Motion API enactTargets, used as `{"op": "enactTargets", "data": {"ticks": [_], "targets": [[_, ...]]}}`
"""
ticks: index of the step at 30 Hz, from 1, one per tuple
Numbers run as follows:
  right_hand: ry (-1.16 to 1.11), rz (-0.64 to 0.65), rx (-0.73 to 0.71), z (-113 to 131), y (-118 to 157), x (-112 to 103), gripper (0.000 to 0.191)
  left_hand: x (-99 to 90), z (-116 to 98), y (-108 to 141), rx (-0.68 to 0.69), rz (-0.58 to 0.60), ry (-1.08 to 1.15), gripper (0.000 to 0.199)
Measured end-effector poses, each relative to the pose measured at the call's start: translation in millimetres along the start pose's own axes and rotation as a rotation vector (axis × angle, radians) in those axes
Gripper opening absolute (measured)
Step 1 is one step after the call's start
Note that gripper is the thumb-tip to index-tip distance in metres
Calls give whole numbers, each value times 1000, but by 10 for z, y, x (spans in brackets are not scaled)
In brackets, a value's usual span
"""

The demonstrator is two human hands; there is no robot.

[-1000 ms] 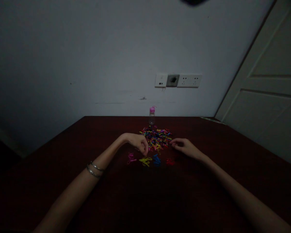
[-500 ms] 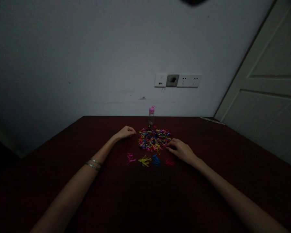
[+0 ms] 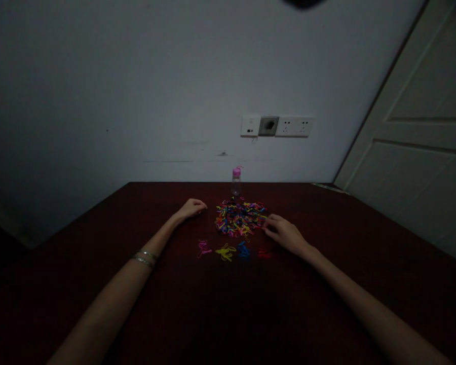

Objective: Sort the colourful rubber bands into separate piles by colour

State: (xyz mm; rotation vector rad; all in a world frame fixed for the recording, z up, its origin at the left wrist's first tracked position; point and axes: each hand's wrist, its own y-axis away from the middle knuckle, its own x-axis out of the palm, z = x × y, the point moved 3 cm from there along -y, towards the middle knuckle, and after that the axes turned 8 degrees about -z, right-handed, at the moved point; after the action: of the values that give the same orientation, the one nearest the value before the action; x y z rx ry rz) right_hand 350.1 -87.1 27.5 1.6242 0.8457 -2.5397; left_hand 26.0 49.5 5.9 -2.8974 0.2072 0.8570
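A heap of small multicoloured rubber bands (image 3: 238, 218) lies on the dark red table between my hands. My left hand (image 3: 192, 208) rests to the left of the heap, apart from it, with its fingers curled closed and nothing visible in them. At the heap's right edge, the thumb and fingertips of my right hand (image 3: 283, 233) close on what looks like a red rubber band (image 3: 259, 228). In front of the heap lie separate small groups: pink bands (image 3: 203, 249), yellow bands (image 3: 226, 252), blue bands (image 3: 243, 250) and dim red bands (image 3: 264, 253).
Behind the heap stands a clear bottle (image 3: 236, 186) with a pink cap. The dark table (image 3: 213, 314) reaches back to a pale wall (image 3: 175, 91) bearing sockets (image 3: 294, 126). A panelled door (image 3: 414, 132) is on the right.
My left hand has drawn a little further left, away from the heap. My right hand has shifted slightly to the right at the heap's edge. The view has moved slightly.
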Motion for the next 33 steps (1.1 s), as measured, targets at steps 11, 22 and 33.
{"op": "enactTargets", "data": {"ticks": [11, 22, 33], "targets": [[-363, 237, -124, 55, -9, -166, 12, 1, 23, -5, 10, 11, 3, 27], [-356, 292, -73, 124, 9, -199, 14, 38, -62, 25, 56, -8, -67, 28], [-277, 245, 60, -206, -7, -140, 20, 193, -460, 234, 367, 98, -379, 33]]}}
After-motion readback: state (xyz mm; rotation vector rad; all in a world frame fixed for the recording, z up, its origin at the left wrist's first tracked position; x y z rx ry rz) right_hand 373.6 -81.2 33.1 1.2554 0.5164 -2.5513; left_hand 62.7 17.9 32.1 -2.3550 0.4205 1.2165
